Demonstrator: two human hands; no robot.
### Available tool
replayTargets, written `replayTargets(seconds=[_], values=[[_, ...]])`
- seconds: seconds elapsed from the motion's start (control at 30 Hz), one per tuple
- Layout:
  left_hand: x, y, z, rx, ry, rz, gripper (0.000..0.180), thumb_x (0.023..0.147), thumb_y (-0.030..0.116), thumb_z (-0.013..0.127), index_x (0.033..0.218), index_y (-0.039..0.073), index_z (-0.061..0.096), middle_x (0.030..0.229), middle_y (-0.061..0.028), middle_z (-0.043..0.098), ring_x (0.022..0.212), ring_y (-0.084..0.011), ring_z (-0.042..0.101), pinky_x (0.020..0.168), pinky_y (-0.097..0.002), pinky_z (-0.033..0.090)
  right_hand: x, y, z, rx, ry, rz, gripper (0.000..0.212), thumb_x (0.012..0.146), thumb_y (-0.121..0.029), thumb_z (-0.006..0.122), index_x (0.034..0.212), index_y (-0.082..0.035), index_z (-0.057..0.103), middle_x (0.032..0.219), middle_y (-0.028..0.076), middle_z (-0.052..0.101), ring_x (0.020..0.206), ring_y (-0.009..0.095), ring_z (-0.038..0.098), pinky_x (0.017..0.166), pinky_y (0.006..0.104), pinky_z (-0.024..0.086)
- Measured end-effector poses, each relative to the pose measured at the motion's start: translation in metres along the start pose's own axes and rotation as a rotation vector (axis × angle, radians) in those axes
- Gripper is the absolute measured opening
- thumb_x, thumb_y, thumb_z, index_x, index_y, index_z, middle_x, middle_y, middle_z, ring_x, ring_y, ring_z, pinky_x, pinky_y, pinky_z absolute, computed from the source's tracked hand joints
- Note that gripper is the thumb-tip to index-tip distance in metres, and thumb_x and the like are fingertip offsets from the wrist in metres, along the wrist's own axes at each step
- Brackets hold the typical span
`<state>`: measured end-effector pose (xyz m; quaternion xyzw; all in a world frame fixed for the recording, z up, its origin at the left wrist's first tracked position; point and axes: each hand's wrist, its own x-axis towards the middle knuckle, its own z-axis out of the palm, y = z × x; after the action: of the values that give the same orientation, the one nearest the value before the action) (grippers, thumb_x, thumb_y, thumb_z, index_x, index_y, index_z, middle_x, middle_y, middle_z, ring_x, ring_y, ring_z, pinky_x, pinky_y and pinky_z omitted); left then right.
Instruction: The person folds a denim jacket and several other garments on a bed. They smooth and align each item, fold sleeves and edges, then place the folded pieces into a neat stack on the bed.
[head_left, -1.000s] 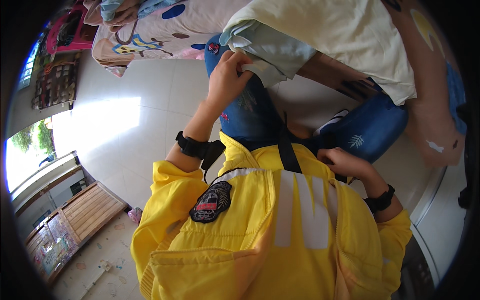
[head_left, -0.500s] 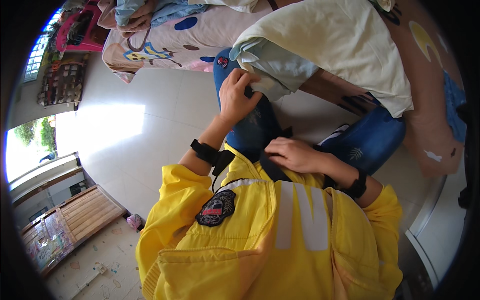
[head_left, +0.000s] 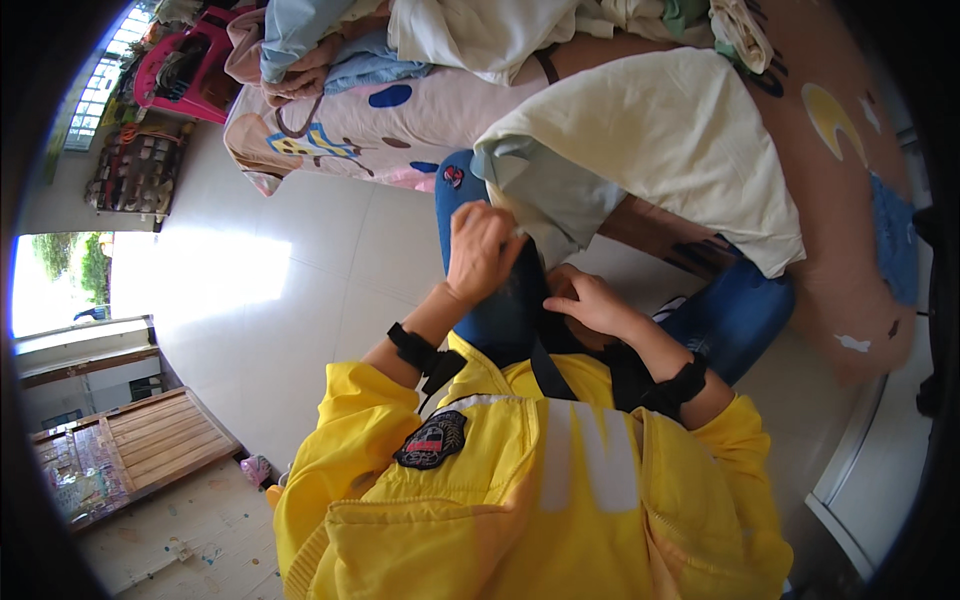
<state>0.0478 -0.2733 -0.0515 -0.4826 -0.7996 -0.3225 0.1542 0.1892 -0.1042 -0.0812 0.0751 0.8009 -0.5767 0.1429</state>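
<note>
My left hand (head_left: 483, 252) hovers over my left thigh, fingers curled and thumb pressed toward them. A small pale bit shows at its fingertips, too small to name. My right hand (head_left: 598, 302) is lower, between my thighs, with fingers bent inward above dark material; what they hold, if anything, is hidden. A black strap (head_left: 550, 372) runs down my lap beside it. Just beyond both hands, a cream cloth (head_left: 640, 130) with a pale blue-grey cloth (head_left: 565, 195) under it drapes off the bed edge toward my knees.
The bed (head_left: 350, 125) with a patterned sheet spans the far side, heaped with clothes (head_left: 470, 35). A pink chair (head_left: 190, 65) and a shoe rack (head_left: 140, 170) stand at the far left. A wooden door panel (head_left: 165, 440) is at the left. My jeans-clad knees (head_left: 745, 310) face the bed.
My right hand has lifted off the strap and moved forward, closer to the left. My left hand has turned, fingers curled more tightly. The view has tilted, showing more of the clothes heap.
</note>
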Motion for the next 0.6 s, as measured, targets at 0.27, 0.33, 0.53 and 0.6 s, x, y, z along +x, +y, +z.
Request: replayTargets(seconds=[0.27, 0.33, 0.53, 0.6], values=[[0.03, 0.062, -0.007, -0.491, -0.371, -0.037, 0.018, 0.091, 0.02, 0.065, 0.086, 0.005, 0.055, 0.076, -0.0142, 0.053, 0.076, -0.0373, 0.055, 0.069, -0.0434, 0.046, -0.03, -0.015, -0.023, -0.212, -0.265, -0.115, 0.078, 0.077, -0.046, 0.079, 0.13, 0.001, 0.048, 0.124, 0.027, 0.057, 0.119, 0.04, 0.054, 0.096, 0.043, 0.045], [0.044, 0.075, -0.028, -0.664, -0.573, -0.129, 0.024, 0.098, 0.025, 0.058, 0.087, 0.005, 0.054, 0.075, -0.0147, 0.051, 0.075, -0.0344, 0.054, 0.068, -0.0406, 0.045, -0.035, -0.021, -0.03, -0.358, 0.064, -0.531, 0.065, 0.077, -0.05, 0.077, 0.116, -0.001, 0.06, 0.107, 0.02, 0.066, 0.103, 0.039, 0.061, 0.087, 0.0446, 0.048], [0.083, 0.108, -0.109, -1.49, -0.832, 0.013, 0.037, 0.105, 0.039, 0.044, 0.091, 0.005, 0.043, 0.081, 0.0009, 0.039, 0.078, -0.0096, 0.039, 0.07, -0.0267, 0.037, -0.033, -0.012, -0.075, -0.486, 0.638, -0.298, 0.044, 0.071, -0.015, 0.078, 0.112, -0.003, 0.066, 0.107, 0.017, 0.067, 0.106, 0.038, 0.06, 0.093, 0.0446, 0.045], [0.088, 0.121, -0.131, -1.706, -0.818, 0.089, 0.037, 0.105, 0.038, 0.045, 0.09, 0.004, 0.041, 0.08, -0.001, 0.04, 0.073, -0.0128, 0.042, 0.068, -0.0283, 0.039, -0.033, -0.008, -0.08, -0.328, 0.544, -0.44, 0.048, 0.08, -0.016, 0.075, 0.123, 0.0, 0.06, 0.117, 0.019, 0.063, 0.109, 0.036, 0.058, 0.095, 0.0418, 0.045]])
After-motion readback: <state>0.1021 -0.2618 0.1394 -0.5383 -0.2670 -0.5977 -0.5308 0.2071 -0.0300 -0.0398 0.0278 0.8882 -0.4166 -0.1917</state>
